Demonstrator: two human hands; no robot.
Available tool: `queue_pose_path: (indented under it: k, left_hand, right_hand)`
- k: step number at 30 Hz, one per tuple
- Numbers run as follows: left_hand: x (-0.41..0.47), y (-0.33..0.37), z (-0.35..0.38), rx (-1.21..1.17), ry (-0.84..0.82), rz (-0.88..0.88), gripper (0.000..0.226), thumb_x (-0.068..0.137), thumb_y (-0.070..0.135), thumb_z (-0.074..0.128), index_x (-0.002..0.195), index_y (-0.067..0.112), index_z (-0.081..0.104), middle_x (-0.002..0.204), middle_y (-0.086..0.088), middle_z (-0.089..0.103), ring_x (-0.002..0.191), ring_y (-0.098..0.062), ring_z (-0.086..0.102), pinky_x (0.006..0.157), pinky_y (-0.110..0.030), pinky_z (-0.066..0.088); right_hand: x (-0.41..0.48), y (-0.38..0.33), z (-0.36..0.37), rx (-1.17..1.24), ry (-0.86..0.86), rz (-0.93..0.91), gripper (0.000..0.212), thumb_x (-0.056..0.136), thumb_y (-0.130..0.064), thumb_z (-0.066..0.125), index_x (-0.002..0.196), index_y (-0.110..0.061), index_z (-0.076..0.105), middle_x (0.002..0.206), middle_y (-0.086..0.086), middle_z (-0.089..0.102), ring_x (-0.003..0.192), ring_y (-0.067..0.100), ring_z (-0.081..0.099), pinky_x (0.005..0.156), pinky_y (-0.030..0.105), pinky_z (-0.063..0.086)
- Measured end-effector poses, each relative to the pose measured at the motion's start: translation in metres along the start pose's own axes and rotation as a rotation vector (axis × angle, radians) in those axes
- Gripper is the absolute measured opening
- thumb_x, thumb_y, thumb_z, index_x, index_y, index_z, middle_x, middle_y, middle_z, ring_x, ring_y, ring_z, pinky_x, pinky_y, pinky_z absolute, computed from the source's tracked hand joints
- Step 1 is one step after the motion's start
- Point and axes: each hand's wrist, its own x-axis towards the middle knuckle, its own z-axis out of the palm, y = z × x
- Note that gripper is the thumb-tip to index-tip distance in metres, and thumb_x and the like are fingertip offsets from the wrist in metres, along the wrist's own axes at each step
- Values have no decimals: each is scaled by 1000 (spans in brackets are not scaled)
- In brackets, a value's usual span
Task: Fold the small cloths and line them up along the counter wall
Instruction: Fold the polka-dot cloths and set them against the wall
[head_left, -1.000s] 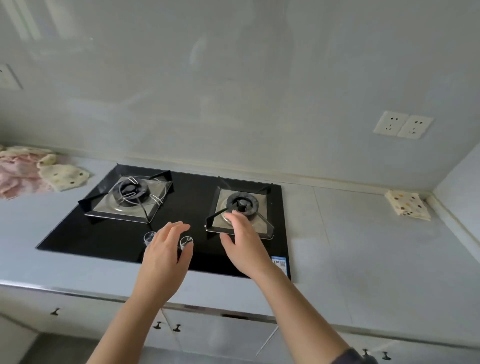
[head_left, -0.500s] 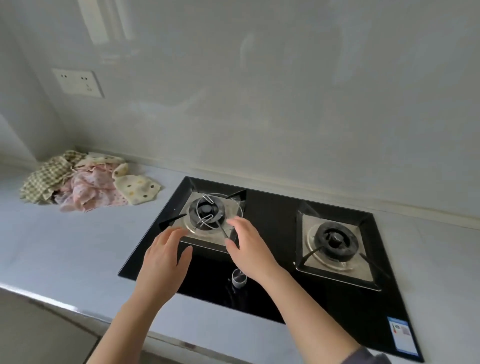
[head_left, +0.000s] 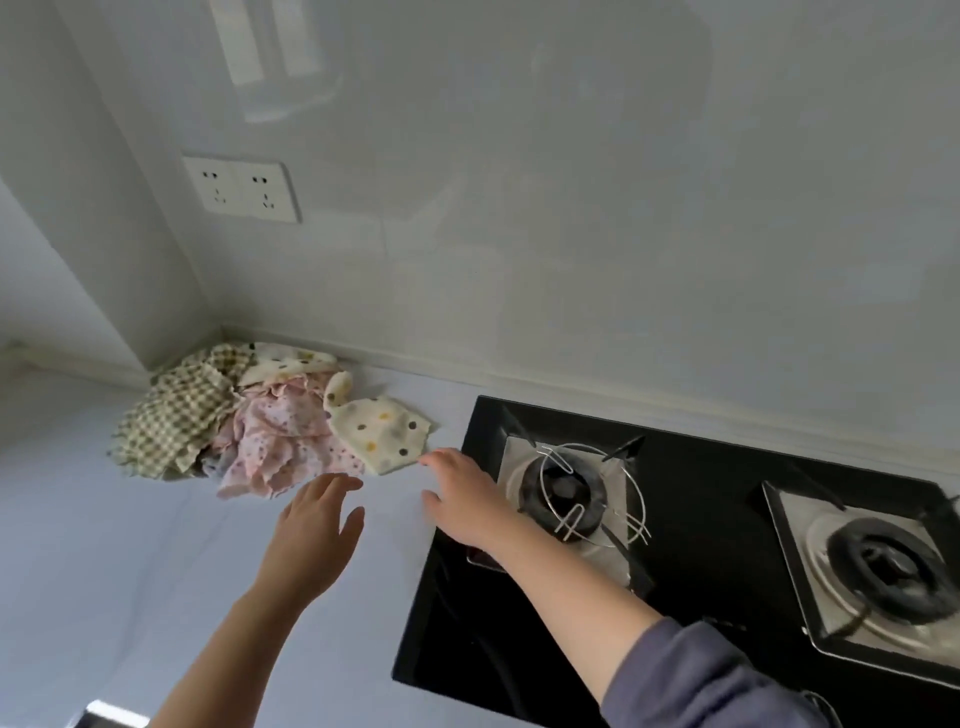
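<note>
A heap of small cloths lies in the left corner of the counter against the wall: a green checked cloth (head_left: 171, 421), a pink flowered cloth (head_left: 275, 441) and a cream dotted cloth (head_left: 382, 431). My left hand (head_left: 317, 535) hovers open just in front of the pink cloth, holding nothing. My right hand (head_left: 462, 493) reaches out with straight fingers, its fingertips just short of the dotted cloth's near corner. Neither hand holds anything.
A black glass gas hob (head_left: 701, 613) with two burners fills the counter to the right; my right forearm crosses its left edge. A double wall socket (head_left: 241, 189) sits above the heap. Pale counter (head_left: 130, 597) stretches in front of the cloths.
The view has swung left from the hob to the cloth heap. Both hands have moved left off the hob and now reach toward the cloths.
</note>
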Motion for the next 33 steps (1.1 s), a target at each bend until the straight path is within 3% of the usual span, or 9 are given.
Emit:
queue_pose_path:
  k: [4, 8, 13, 16, 20, 23, 27, 30, 33]
  left_hand:
    - [70, -57, 7, 99, -89, 113, 31, 91, 23, 57, 120, 15, 60, 127, -4, 57, 119, -29, 53, 99, -46, 43]
    - [134, -100, 27, 187, -66, 210, 33, 81, 20, 61, 114, 14, 64, 126, -9, 59, 122, -32, 53, 98, -58, 37]
    - [157, -154, 75, 172, -91, 191, 60, 87, 49, 27, 135, 23, 52, 147, -5, 42, 137, -28, 36, 102, -56, 33]
    - [159, -160, 86, 171, 15, 226, 60, 86, 50, 23, 136, 29, 49, 147, -2, 42, 136, -28, 38, 102, -59, 33]
    - [160, -167, 90, 153, 96, 284, 65, 83, 51, 21, 137, 26, 45, 146, 1, 42, 135, -22, 39, 106, -55, 29]
    - [158, -173, 97, 116, 172, 331, 61, 81, 49, 26, 129, 17, 47, 136, -2, 51, 125, -24, 49, 104, -49, 32]
    - [155, -176, 94, 147, 265, 356, 38, 84, 31, 39, 110, 12, 58, 112, -7, 62, 108, -30, 57, 96, -44, 36]
    - [145, -182, 88, 209, 316, 390, 38, 81, 28, 35, 100, 10, 62, 105, -9, 66, 101, -31, 60, 94, -42, 35]
    - [118, -179, 78, 99, 360, 416, 25, 87, 25, 52, 103, 9, 63, 109, -11, 64, 101, -34, 58, 92, -41, 35]
  right_hand:
    - [81, -15, 32, -45, 12, 101, 43, 96, -17, 44, 138, -10, 39, 143, 9, 39, 129, 28, 39, 103, 43, 38]
    - [144, -8, 69, -123, 57, 200, 46, 95, -21, 42, 140, -15, 35, 149, 6, 31, 137, 26, 28, 107, 43, 31]
    - [176, 12, 133, -305, 158, 232, 79, 78, -46, -14, 152, -27, 9, 161, 1, 1, 148, 23, -6, 112, 61, -5]
    - [184, 13, 131, -304, 201, 262, 55, 98, -40, 5, 151, -27, 13, 161, 0, 3, 148, 21, -4, 112, 61, -5]
    - [185, 7, 126, -380, 323, 243, 35, 103, -29, 32, 137, -25, 40, 147, -1, 36, 138, 22, 27, 113, 53, 11]
    - [178, 1, 132, -522, 429, 220, 23, 98, -20, 45, 119, -20, 53, 121, 3, 58, 114, 25, 51, 93, 38, 30]
    - [144, -16, 142, -603, 456, 175, 12, 95, -22, 50, 105, -19, 57, 109, 4, 62, 102, 26, 57, 77, 35, 26]
    - [105, -26, 156, -431, 485, 168, 13, 98, -29, 43, 88, -24, 50, 101, 4, 62, 96, 28, 56, 76, 35, 30]
    - [67, -34, 173, -41, 632, 141, 22, 98, -30, 44, 77, -21, 43, 76, -2, 54, 75, 23, 48, 64, 31, 31]
